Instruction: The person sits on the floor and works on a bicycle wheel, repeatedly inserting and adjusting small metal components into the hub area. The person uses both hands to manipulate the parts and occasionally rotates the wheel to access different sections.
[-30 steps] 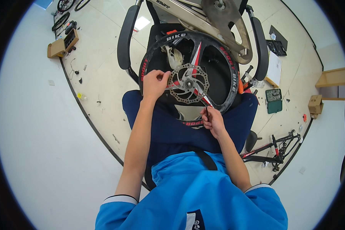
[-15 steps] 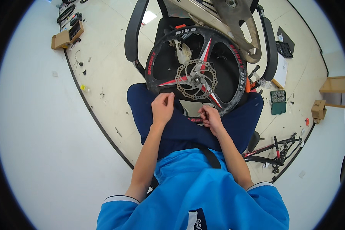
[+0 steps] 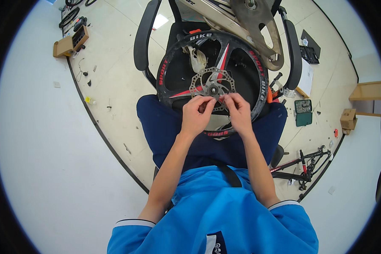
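Observation:
A bicycle wheel (image 3: 263, 91) with a dark rim and red-and-silver spokes lies flat on a black chair seat, its near edge at my lap. At its middle are a perforated metal brake disc (image 3: 213, 72) and the axle hub (image 3: 213, 90). My left hand (image 3: 195, 115) is over the disc's near left edge, fingers pinched together. Just right of the hub, my right hand (image 3: 240, 115) is closed too, thumb and fingers together. The fingertips nearly meet beside the hub; whatever they hold is too small or hidden to name. Behind the disc lies a crumpled whitish glove-like piece (image 3: 197, 59).
Black armrests (image 3: 143, 44) flank the wheel. A champagne-coloured bike frame part (image 3: 224, 26) lies across the chair's far side. On the floor are a black bike frame (image 3: 304, 167), an open green case (image 3: 304, 120), cardboard boxes (image 3: 65, 45) and scattered small parts.
Both hands have moved forward over the wheel and closer together, from the wheel's near edge to beside the hub. The whole view has shifted slightly.

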`<state>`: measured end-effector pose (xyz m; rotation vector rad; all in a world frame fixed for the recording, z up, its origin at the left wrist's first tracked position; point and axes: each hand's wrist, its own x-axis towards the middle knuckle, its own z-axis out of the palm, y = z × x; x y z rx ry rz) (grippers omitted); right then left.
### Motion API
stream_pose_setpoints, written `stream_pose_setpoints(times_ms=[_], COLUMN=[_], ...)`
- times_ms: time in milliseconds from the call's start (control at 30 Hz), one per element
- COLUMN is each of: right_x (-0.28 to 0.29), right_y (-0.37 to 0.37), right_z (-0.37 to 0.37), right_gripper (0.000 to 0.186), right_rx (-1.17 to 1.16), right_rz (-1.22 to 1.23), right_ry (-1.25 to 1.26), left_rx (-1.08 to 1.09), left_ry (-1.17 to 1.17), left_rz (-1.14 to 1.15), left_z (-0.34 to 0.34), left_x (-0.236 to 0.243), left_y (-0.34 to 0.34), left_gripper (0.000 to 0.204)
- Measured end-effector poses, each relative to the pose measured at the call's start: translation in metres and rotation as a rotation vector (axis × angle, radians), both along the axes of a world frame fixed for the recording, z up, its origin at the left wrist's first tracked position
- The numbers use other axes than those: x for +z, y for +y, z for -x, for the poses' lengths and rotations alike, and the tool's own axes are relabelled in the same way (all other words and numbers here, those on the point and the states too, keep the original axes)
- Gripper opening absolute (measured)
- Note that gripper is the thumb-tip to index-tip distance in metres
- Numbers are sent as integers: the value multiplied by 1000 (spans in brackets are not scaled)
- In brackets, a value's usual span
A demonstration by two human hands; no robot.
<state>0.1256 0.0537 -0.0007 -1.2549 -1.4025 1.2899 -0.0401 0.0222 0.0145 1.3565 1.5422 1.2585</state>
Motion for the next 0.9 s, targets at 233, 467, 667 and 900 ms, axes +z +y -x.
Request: stream_pose_setpoints(times_ms=[233, 467, 667, 900], right_x=[22, 14, 20, 21], right_y=[21, 26, 23, 23], right_z=[12, 18, 18, 20], right_gripper=[15, 11, 10, 12], right_rx=[-136, -101, -91, -38], right_rz=[-185, -387, -397, -496], right_ry=[-51, -158, -206, -261], left_rx=[21, 68, 72, 63], left_ry=[43, 106, 128, 102], left_rz=[-74, -63, -126, -36], left_z=[-2, -1, -1, -4], left_x=[-4, -8, -21, -29], left_y=[9, 21, 36, 41], left_gripper=[10, 11, 14, 20])
